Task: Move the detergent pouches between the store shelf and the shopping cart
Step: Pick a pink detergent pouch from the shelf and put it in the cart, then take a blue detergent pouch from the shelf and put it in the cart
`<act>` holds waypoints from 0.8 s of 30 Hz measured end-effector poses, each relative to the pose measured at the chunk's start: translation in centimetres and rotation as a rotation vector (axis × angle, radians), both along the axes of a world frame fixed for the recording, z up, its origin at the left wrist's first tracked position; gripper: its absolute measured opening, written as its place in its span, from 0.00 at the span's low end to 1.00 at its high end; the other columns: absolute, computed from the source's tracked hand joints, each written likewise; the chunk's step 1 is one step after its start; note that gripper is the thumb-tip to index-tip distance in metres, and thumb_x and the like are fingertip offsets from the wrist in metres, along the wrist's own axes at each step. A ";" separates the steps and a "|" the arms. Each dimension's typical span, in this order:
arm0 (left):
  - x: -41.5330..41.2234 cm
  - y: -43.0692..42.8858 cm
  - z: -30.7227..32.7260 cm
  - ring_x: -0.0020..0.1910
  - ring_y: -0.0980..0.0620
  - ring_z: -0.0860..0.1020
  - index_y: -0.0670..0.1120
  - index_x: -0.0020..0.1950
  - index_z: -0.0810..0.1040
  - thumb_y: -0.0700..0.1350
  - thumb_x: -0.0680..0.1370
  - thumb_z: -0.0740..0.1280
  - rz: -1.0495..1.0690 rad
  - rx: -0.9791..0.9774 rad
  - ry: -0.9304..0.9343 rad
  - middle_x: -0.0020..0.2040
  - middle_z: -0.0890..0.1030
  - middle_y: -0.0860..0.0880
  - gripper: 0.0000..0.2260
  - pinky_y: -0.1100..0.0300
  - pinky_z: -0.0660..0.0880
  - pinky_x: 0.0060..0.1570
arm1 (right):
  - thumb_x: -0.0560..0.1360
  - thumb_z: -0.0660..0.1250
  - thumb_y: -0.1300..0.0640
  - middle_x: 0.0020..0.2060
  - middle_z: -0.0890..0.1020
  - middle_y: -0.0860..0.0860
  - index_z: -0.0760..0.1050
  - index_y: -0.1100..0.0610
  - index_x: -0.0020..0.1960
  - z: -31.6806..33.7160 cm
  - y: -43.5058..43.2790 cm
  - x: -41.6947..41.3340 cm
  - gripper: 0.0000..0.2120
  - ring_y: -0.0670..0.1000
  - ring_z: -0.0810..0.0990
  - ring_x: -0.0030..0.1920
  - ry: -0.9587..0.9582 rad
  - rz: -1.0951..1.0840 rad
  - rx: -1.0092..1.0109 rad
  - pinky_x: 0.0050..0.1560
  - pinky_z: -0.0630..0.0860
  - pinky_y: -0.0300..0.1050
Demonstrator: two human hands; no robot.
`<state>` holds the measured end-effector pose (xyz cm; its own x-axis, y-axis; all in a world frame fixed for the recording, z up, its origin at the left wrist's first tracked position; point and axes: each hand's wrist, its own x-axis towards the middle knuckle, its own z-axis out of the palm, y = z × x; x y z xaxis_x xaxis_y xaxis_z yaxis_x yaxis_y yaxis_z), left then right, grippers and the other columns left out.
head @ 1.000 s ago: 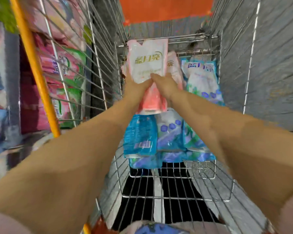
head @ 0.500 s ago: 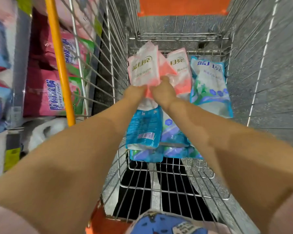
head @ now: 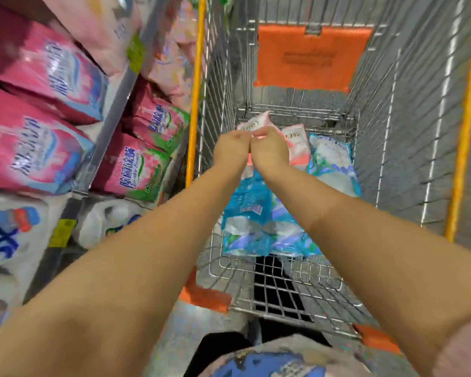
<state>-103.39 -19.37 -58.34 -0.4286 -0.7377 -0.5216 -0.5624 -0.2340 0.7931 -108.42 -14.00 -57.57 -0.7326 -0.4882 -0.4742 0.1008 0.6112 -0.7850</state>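
Being held up over the far end of the shopping cart [head: 215, 104], the pink-and-white pouch [head: 254, 123] was gripped from both sides. The left hand [head: 231, 151] and the right hand [head: 269, 151] were pressed knuckle to knuckle, fingers curled around it, its top corner poking out above them. Just to its right, a second pink pouch [head: 297, 145] was seen at the far end, and a blue-and-white pouch [head: 332, 164] was lodged in the far right corner. More blue pouches [head: 250, 213] were piled across the middle of the cart floor. An orange panel [head: 310, 58] was spotted on the far wall. Beyond the cart's left side, the store shelf [head: 114, 110] was packed with pink detergent bags [head: 38, 153] and white jugs [head: 106, 221].
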 end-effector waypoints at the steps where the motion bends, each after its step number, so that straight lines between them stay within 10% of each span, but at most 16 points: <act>1: 1.1 0.4 1.5 0.34 0.54 0.74 0.40 0.56 0.79 0.43 0.78 0.61 0.001 -0.009 0.045 0.41 0.79 0.45 0.12 0.63 0.73 0.36 | 0.76 0.59 0.61 0.52 0.81 0.54 0.74 0.56 0.59 1.5 0.3 1.1 0.13 0.55 0.78 0.55 0.028 0.002 -0.026 0.41 0.65 0.39; 5: 8.3 2.4 7.7 0.32 0.52 0.72 0.50 0.35 0.81 0.48 0.69 0.63 0.043 -0.147 0.230 0.27 0.75 0.45 0.09 0.59 0.69 0.35 | 0.76 0.61 0.59 0.54 0.81 0.55 0.74 0.56 0.57 7.2 1.8 7.2 0.11 0.55 0.78 0.55 0.157 0.056 -0.157 0.48 0.70 0.43; 9: 19.1 4.2 14.7 0.32 0.56 0.71 0.39 0.47 0.81 0.40 0.75 0.64 0.187 -0.238 0.344 0.28 0.74 0.49 0.07 0.64 0.66 0.31 | 0.76 0.62 0.58 0.53 0.81 0.55 0.75 0.58 0.55 13.6 2.8 16.6 0.10 0.55 0.78 0.55 0.315 0.194 -0.318 0.50 0.69 0.43; 24: 61.1 9.1 40.8 0.26 0.62 0.74 0.49 0.39 0.75 0.47 0.76 0.65 0.580 -0.932 0.140 0.29 0.76 0.54 0.05 0.64 0.74 0.37 | 0.73 0.62 0.58 0.34 0.78 0.47 0.69 0.48 0.37 38.5 1.8 55.2 0.08 0.51 0.78 0.41 0.364 1.054 -0.969 0.44 0.73 0.47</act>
